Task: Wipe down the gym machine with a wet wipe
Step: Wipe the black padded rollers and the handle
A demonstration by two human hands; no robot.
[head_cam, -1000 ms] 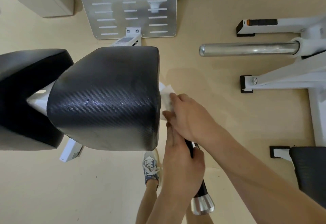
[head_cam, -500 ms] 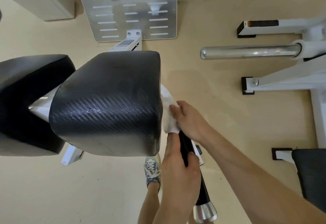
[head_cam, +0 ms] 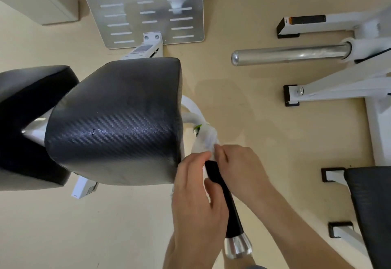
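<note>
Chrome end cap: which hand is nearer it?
Left. Left hand grips the black handle just above the chrome end cap; right hand holds the wet wipe farther up.

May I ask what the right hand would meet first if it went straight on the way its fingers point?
Probably the white tube beyond the wet wipe the right hand pinches; further on, the black pad, though depth is unclear.
</note>
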